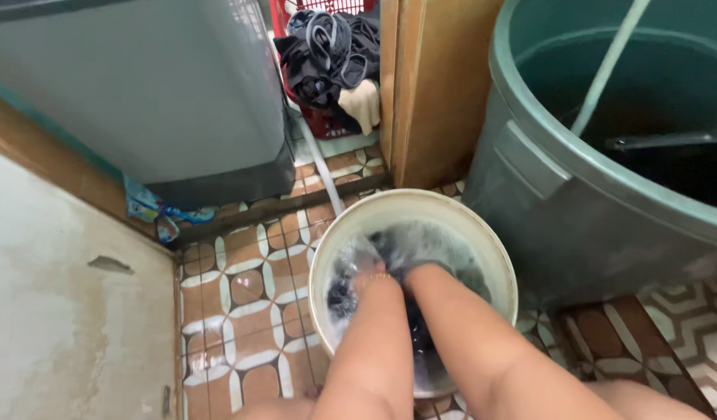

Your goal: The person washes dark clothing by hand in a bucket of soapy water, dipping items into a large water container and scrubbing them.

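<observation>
Left hand [370,276]: plunged in suds, gripping dark wet clothes [405,249]
Right hand [420,274]: beside it, clutching the same clothes
Clothes: inside white bucket [490,257] on tiled floor [234,311]
Nearby: big green tub [545,194], red laundry basket [284,23]

A home laundry corner: washing machine [140,85], tiled floor [241,311], red clothes basket [327,120], big water barrel [545,210].

Smooth white plastic bucket [483,241], wet dark cloth [420,245], glossy patterned floor tiles [241,288], matt grey-green plastic tub [545,210]
</observation>
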